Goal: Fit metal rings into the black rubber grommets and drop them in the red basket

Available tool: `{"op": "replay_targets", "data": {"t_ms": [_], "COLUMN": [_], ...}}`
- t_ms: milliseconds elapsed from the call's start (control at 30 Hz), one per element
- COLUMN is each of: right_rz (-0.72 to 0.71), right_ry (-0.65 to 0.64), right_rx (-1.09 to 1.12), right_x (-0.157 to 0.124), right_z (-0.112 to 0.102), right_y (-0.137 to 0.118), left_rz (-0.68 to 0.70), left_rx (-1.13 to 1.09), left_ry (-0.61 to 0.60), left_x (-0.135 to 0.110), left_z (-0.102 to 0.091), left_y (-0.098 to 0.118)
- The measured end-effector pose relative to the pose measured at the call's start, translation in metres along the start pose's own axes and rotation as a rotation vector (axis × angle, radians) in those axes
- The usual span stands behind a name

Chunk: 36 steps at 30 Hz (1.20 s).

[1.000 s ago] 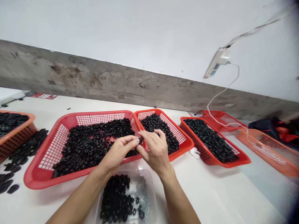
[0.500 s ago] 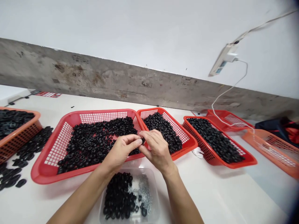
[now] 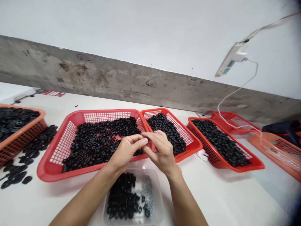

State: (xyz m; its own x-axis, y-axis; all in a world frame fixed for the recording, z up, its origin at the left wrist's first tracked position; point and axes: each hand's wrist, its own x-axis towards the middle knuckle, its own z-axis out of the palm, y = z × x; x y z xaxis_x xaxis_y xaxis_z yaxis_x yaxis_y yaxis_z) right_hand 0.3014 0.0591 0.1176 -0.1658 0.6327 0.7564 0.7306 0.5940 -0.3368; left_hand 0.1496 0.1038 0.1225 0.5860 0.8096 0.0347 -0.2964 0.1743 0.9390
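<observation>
My left hand (image 3: 128, 149) and my right hand (image 3: 161, 149) meet over the near right corner of a large red basket (image 3: 47, 171). Between their fingertips is a small black ring-like part (image 3: 148, 139), pinched from both sides and mostly covered by the fingers. The basket holds many black rings (image 3: 91, 146). Below my wrists stands a clear plastic box (image 3: 158, 191), with black round parts (image 3: 123, 196) on its left side and tiny shiny metal pieces (image 3: 147, 191) on its right.
To the right are red baskets of black parts (image 3: 196, 147) (image 3: 255, 168) and an orange basket (image 3: 261, 147). An orange basket (image 3: 35, 135) stands at left beside loose black pieces (image 3: 17, 174). A white cable (image 3: 219, 105) hangs from a power strip (image 3: 229, 61) on the wall.
The whole view has shifted slightly, so things appear a little further right. Both hands stay together at the small black part, with only slight finger movement.
</observation>
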Motion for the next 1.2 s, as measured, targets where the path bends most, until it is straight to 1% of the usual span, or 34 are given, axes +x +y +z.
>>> {"op": "replay_targets", "data": {"t_ms": [100, 167, 267, 367, 433, 500, 567, 667, 767, 867, 1033, 1200], "right_rz": [0.171, 0.263, 0.317, 0.344, 0.328, 0.274, 0.185, 0.021, -0.069, -0.089, -0.081, -0.078], "right_ry": [-0.102, -0.119, -0.094, -0.078, -0.079, -0.085, -0.083, -0.073, -0.024, 0.015, 0.046, 0.038], "right_rx": [0.244, 0.38, 0.5, 0.539, 0.495, 0.378, 0.204, -0.078, -0.251, -0.295, -0.293, -0.279], "right_x": [0.003, 0.004, 0.005, 0.005, 0.005, 0.004, 0.003, 0.002, 0.002, 0.001, 0.001, 0.001], "right_z": [-0.011, -0.016, -0.017, -0.013, -0.011, -0.01, -0.009, -0.004, 0.003, 0.006, 0.001, 0.002], "right_y": [-0.003, -0.004, -0.004, -0.004, -0.004, -0.003, -0.003, -0.004, -0.006, -0.006, -0.003, -0.003], "left_rz": [-0.012, -0.009, -0.007, -0.005, 0.005, 0.023, 0.033, 0.006, -0.006, 0.003, -0.024, -0.036], "left_rx": [0.008, 0.016, 0.017, 0.014, 0.014, 0.013, -0.002, -0.053, -0.079, -0.073, -0.04, -0.02], "left_ry": [0.024, 0.024, 0.015, 0.016, 0.026, 0.052, 0.081, 0.093, 0.09, 0.086, -0.029, -0.022], "left_x": [0.0, 0.0, 0.0, 0.0, 0.0, 0.001, 0.001, 0.001, 0.002, 0.002, 0.001, 0.002], "left_z": [-0.001, -0.001, 0.0, 0.0, 0.0, 0.0, 0.0, 0.003, 0.006, 0.006, 0.001, -0.002], "left_y": [0.002, 0.003, 0.003, 0.003, 0.003, 0.002, 0.0, -0.003, -0.005, -0.004, 0.001, 0.002]}}
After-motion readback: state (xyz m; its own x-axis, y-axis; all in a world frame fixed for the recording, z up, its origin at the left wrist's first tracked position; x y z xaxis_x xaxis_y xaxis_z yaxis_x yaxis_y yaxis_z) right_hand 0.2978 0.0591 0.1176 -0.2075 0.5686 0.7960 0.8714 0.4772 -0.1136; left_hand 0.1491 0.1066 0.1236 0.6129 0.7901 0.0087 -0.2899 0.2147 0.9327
